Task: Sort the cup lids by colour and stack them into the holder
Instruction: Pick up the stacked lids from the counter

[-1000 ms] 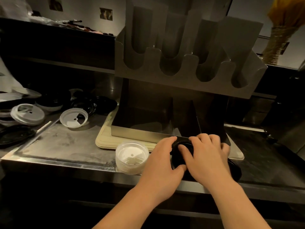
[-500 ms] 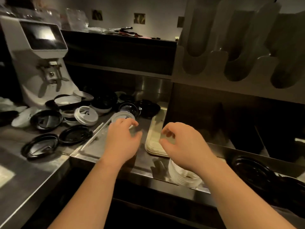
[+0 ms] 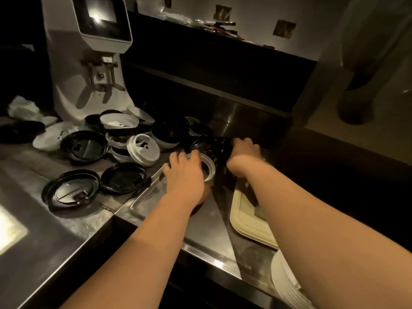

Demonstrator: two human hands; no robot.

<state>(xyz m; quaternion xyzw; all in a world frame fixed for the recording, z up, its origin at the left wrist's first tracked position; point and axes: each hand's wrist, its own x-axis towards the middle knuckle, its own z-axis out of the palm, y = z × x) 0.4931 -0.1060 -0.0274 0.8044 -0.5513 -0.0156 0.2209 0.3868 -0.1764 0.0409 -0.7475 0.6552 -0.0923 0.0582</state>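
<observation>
Plastic this thin probably weighed little and flexed easily, so the rim looked the safest hold. Right of the grinder (image 3: 89, 54), the left hand (image 3: 185, 175) curled over a white lid (image 3: 210, 167). The right hand (image 3: 243, 150) touched the black lids (image 3: 219, 147), but I could not tell its grip.

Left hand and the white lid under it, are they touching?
Touching. The head view shows the left hand with its fingers curled over the rim of the white lid, with no gap between them.
</observation>
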